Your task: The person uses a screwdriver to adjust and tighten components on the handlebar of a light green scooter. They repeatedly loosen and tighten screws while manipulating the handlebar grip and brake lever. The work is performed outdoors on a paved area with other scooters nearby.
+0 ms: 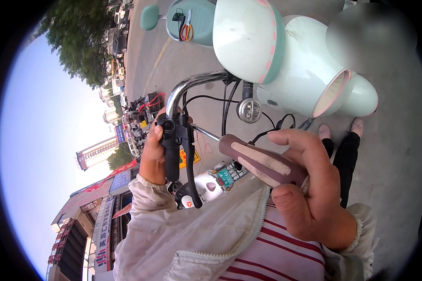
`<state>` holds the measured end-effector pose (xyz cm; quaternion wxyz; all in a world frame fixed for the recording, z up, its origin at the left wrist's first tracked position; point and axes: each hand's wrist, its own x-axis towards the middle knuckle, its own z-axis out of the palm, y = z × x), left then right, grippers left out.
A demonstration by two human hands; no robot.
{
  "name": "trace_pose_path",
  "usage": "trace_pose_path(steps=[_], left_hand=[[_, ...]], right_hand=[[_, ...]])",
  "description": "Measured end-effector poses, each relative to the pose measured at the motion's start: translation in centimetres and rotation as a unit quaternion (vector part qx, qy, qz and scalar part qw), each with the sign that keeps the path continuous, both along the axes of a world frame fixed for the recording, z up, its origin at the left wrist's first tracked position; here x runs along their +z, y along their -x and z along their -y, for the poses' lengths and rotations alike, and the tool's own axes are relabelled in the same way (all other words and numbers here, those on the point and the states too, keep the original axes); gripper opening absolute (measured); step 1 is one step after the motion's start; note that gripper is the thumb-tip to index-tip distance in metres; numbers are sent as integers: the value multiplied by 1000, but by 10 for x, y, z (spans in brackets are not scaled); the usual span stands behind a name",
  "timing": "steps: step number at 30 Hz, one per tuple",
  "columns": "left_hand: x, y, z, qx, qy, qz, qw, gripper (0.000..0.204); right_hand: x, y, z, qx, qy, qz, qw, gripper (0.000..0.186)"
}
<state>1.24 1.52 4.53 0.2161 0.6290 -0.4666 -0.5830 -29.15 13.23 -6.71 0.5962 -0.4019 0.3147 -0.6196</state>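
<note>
My right hand [326, 199] is closed around the rear of a screwdriver [262, 161] with a thick maroon and beige handle. Its thin metal shaft runs up and left to the black brake lever clamp [184, 133], where the tip is hidden. My left hand [152, 152] wraps the handlebar by the black grip [172, 161], thumb against the housing and most fingers out of sight behind. The black brake lever [191, 175] hangs beside the grip. From there the chrome handlebar [185, 89] curves up to the pale mint scooter front [244, 40].
A round chrome lamp [249, 111] and black cables hang beside the handlebar. Orange-handled pliers [187, 29] lie on a mint seat [204, 21]. A person in dark trousers [347, 161] stands at right. Parked scooters [143, 112] and a white scooter [208, 186] are behind.
</note>
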Motion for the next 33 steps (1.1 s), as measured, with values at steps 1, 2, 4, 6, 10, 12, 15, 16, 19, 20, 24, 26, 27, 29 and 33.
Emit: trace_pose_path(steps=[1, 2, 4, 6, 10, 12, 15, 16, 19, 20, 24, 26, 27, 29, 33], left_hand=[[0, 1, 2, -10, -6, -12, 1000, 76], [0, 1, 3, -18, -12, -25, 999, 77], [-1, 6, 2, 20, 12, -10, 1000, 78], [6, 8, 3, -8, -14, -10, 1000, 78], [7, 6, 4, -20, -22, 6, 1000, 80], [8, 7, 4, -21, -9, 19, 1000, 81], [5, 6, 1, -13, -4, 22, 1000, 82], [6, 3, 1, -10, -10, 18, 1000, 81], [3, 6, 2, -16, -9, 28, 999, 79], [2, 8, 3, -19, -2, 34, 999, 78], [2, 8, 1, -15, -13, 20, 1000, 75], [3, 10, -1, -15, 4, 36, 999, 77], [2, 11, -1, -16, 12, 44, 999, 78], [0, 11, 0, -15, 16, 43, 999, 79], [2, 12, 2, -31, 22, 70, 997, 82]], right_hand=[[2, -3, -1, -1, -10, 27, 1000, 52], [4, -4, -2, -1, -14, 36, 999, 52], [6, -6, -4, -2, -15, 38, 999, 53], [7, -5, -4, -1, -4, 36, 999, 54], [8, -4, -1, -46, 52, -4, 998, 53], [7, -3, 2, -67, 97, -68, 991, 51], [13, 5, -6, 6, 77, -126, 989, 48], [15, 9, -6, 37, 54, -125, 990, 47], [18, 12, -2, 66, -44, -11, 997, 47], [14, 8, -3, 53, -61, 40, 996, 47], [11, 1, -6, -36, 36, -96, 994, 49], [11, 1, -4, -50, 76, -162, 982, 51], [10, 1, -2, -32, 32, -107, 993, 51], [12, 6, 1, 36, -90, 16, 995, 47], [5, -3, 3, -70, -13, 1, 997, 34]])
